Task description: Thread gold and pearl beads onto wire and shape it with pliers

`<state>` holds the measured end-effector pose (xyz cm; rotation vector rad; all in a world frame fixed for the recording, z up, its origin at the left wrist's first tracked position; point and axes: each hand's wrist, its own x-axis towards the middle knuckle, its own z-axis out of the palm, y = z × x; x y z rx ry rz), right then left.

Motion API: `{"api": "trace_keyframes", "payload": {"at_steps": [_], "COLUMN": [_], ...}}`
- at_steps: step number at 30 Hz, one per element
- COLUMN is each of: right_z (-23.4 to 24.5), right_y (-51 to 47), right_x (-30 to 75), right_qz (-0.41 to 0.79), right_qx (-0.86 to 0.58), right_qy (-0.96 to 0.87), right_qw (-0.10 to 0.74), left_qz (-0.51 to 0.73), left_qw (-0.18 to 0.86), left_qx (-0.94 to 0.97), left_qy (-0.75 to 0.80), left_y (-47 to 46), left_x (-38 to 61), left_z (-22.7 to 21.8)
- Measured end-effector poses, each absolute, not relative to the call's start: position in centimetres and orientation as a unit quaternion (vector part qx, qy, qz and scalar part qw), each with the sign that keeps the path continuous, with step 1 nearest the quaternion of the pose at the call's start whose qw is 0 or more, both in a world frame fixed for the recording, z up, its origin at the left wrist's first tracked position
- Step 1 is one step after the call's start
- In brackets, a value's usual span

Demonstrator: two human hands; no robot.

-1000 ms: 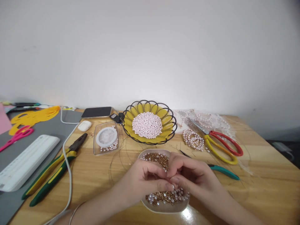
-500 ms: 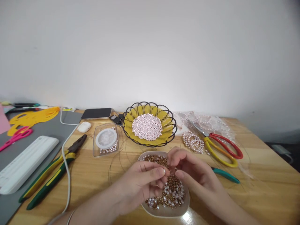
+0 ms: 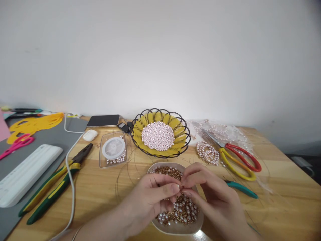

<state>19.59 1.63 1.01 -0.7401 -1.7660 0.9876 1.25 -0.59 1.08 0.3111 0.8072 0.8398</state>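
Note:
Both my hands meet over a pale dish (image 3: 175, 231) filled with small gold and pearl beads (image 3: 180, 211). My left hand (image 3: 157, 194) pinches thumb against forefinger; what lies between them is too small to make out. Fingertips of my right hand (image 3: 205, 190) are drawn together and touch those of the left, and whatever they pinch is hidden. Thin wire (image 3: 117, 184) loops on the table left of the dish. Behind the dish stands a yellow basket (image 3: 183, 134) with a black looped rim, holding pale pink pearls (image 3: 157, 135).
Right of the basket lie a beaded coil (image 3: 207, 153), red-and-yellow scissors (image 3: 240, 160) and a teal-handled tool (image 3: 243, 189). On the left are a clear box (image 3: 100, 160) with a spool (image 3: 113, 148), green-yellow pliers (image 3: 57, 184), a white cable (image 3: 71, 180), a phone (image 3: 103, 121) and a white power strip (image 3: 30, 174).
My right hand has moved down and left, bringing its fingertips together against my left hand's. The left hand has barely moved.

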Motion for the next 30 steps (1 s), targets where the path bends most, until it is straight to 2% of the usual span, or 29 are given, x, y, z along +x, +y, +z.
{"api": "trace_keyframes", "payload": {"at_steps": [4,11,20,25,30], "right_z": [1.4,1.9,2.3,2.4,2.5], "right_y": [1.6,1.4,1.1,1.1,1.3], "right_x": [19.4,19.5,19.7,19.8,20.2], "right_qz": [0.413,0.508,0.527,0.496,0.459], "right_qx": [-0.307,-0.314,-0.302,-0.307,-0.308], "right_qy": [-0.718,-0.675,-0.694,-0.719,-0.739], "right_qw": [0.469,0.434,0.387,0.378,0.385], "left_qz": [0.408,0.419,0.434,0.45,0.401], "left_qw": [0.796,0.749,0.64,0.588,0.625], "left_qx": [0.203,0.335,0.467,0.519,0.528], "left_qy": [0.399,0.388,0.428,0.426,0.413], "left_y": [-0.6,-0.5,-0.9,-1.1,-1.3], "left_x": [1.1,0.6,0.5,0.2,0.0], "left_z": [1.1,1.9,1.6,1.5,1.7]}}
